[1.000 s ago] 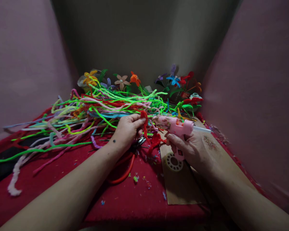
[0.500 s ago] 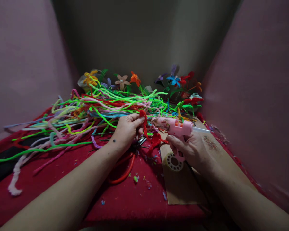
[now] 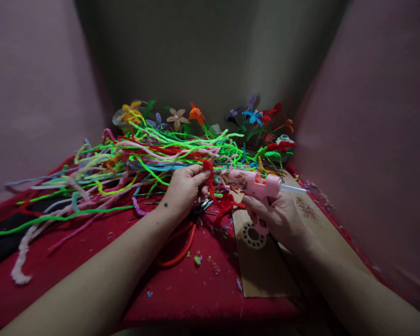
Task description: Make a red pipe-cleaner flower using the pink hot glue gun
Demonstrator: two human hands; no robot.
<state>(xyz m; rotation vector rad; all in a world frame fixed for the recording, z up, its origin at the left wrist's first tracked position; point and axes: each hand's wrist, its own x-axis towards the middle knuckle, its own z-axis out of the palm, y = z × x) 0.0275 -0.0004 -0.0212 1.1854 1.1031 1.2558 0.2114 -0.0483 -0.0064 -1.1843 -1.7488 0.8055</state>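
Note:
Between its fingertips my left hand point(image 3: 189, 186) pinches a red fuzzy stem piece point(image 3: 210, 179), which is bent into a loop at its upper end. My right hand point(image 3: 276, 214) is wrapped round the handle of a pink glue gun point(image 3: 248, 182). A clear glue stick point(image 3: 294, 189) sticks out of the gun's back end, and its nozzle points left, close to the red piece. More red fuzzy petals point(image 3: 227, 205) lie just below, between the two hands. Whether they join the held piece, I cannot tell.
A heap of coloured fuzzy stems point(image 3: 161, 149) spreads over the red cloth point(image 3: 203, 298). Fuzzy flowers point(image 3: 177, 119) stand behind it. Red-handled pliers point(image 3: 182, 252) lie by my left wrist. A tape roll point(image 3: 254, 235) rests on a brown board point(image 3: 262, 275) beside my right hand.

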